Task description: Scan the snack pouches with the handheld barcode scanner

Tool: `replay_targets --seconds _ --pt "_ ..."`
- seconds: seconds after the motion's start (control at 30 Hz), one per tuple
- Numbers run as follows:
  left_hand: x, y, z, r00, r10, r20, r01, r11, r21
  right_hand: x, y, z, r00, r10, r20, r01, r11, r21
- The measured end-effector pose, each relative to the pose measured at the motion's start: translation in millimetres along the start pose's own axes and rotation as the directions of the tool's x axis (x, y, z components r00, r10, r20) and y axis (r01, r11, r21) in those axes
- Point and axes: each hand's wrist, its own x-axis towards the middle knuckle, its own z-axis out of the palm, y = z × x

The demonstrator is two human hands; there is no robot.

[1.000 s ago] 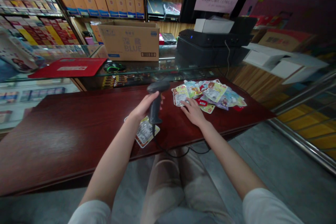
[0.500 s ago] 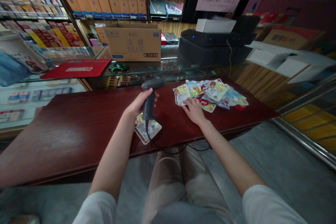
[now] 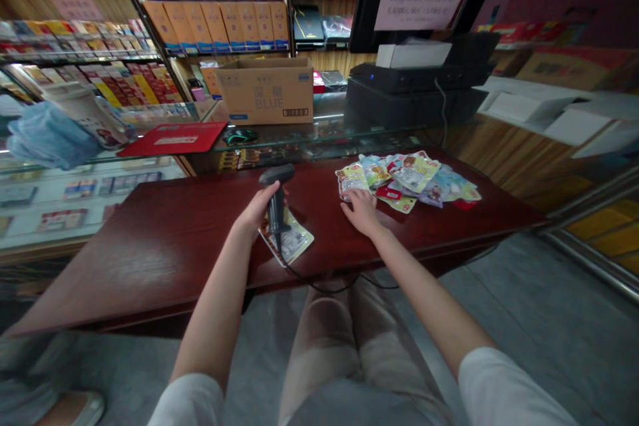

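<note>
A black handheld barcode scanner (image 3: pixel 277 203) is upright in my left hand (image 3: pixel 255 210), fingers wrapped round its handle. Beneath it, one yellow-and-white snack packet (image 3: pixel 295 243) lies on the dark red table (image 3: pixel 200 226), partly covered by the scanner and hand. To the right, my right hand (image 3: pixel 362 212) rests with fingers apart on the near edge of a packet (image 3: pixel 352 177) at the left end of a pile. Several colourful packets (image 3: pixel 412 173) overlap in that pile. The scanner's black cable (image 3: pixel 319 289) droops over the table's front edge.
Behind the table a glass counter carries a cardboard box (image 3: pixel 267 96), a red mat (image 3: pixel 174 137), a mouse (image 3: pixel 240 136), a cup (image 3: pixel 87 113) and a blue cloth (image 3: pixel 52 136). Black equipment (image 3: pixel 414 96) stands at the back right. Another person's foot (image 3: pixel 84 409) shows at lower left.
My left hand has moved the scanner left, uncovering more of the single packet. My right hand stays at the pile's edge. The view has shifted, bringing a person's foot into sight.
</note>
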Motion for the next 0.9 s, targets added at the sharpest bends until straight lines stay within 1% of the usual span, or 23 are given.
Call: replay_targets --seconds 0.1,0.2,0.3,0.4,0.5,0.57,0.63,0.7,0.77,0.83,0.9 --pt "3 -11 1.8 0.995 -0.079 -0.06 0.077 0.996 -0.037 0 7 2 0.999 0.052 -0.008 -0.052 0.998 0.045" --pt "13 -19 13.3 0.992 -0.105 -0.076 0.098 0.991 -0.093 3 12 3 0.997 0.072 -0.041 -0.067 0.992 0.108" --pt "27 -22 31.4 0.993 -0.09 -0.071 0.08 0.987 -0.137 7 15 2 0.994 0.082 -0.07 -0.068 0.981 0.183" --pt "45 -27 54.5 0.997 -0.059 -0.053 0.048 0.982 -0.181 8 20 -1 0.994 0.082 -0.066 -0.064 0.968 0.241" --pt "59 -31 77.2 0.999 -0.019 -0.026 0.012 0.977 -0.215 8 25 -5 0.996 0.089 -0.022 -0.078 0.948 0.307" --pt "63 -31 86.6 1.0 0.008 -0.003 -0.008 0.972 -0.234 7 27 -8 0.993 0.111 0.038 -0.117 0.926 0.359" --pt "61 -28 88.6 0.999 0.039 0.027 -0.03 0.964 -0.263 5 27 -11 0.984 0.123 0.128 -0.165 0.9 0.403" --pt "55 -23 84.2 0.995 0.075 0.059 -0.054 0.953 -0.297 2 23 -15 0.967 0.105 0.231 -0.197 0.885 0.422" --pt "47 -18 77.3 0.991 0.106 0.085 -0.074 0.946 -0.316 -1 16 -18 0.945 0.073 0.318 -0.205 0.891 0.406" --pt "40 -13 72.0 0.989 0.116 0.095 -0.081 0.946 -0.315 -2 9 -20 0.928 0.058 0.369 -0.202 0.908 0.367" --pt "36 -10 70.0 0.99 0.106 0.09 -0.074 0.949 -0.305 -1 5 -19 0.916 0.071 0.395 -0.218 0.915 0.339"
